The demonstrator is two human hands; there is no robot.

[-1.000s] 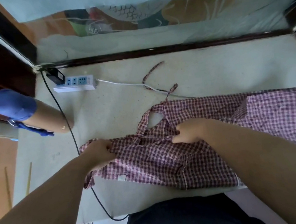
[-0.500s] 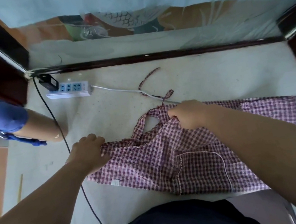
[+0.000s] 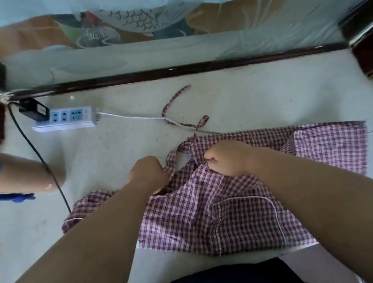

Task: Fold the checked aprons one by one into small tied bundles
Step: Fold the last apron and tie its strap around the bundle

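Checked apron [image 3: 236, 206]: red-and-white check, lying rumpled on the pale table [image 3: 111, 156], from the centre out to 3 o'clock and down to the near edge at 6 o'clock.
Pocket [image 3: 248, 221]: white-piped, facing up at 5 o'clock of the cloth.
Tie strap [image 3: 176, 100]: trails loose from the apron's far edge toward 12 o'clock, crossing the white cord [image 3: 135, 118].
Left hand [image 3: 148, 173]: at the apron's 10 o'clock corner, fingers curled tight on the neck loop [image 3: 173, 157].
Right hand [image 3: 227, 159]: just beside it at 12 o'clock of the cloth, fist closed, pinching bunched fabric.
Power strip [image 3: 66, 118]: at 10 o'clock on the table, a black adapter [image 3: 34, 110] plugged into its left end.
Black cable [image 3: 41, 160]: runs from 10 toward 7 o'clock.
Cardboard tube [image 3: 24, 177]: blue-capped, at 9 o'clock.
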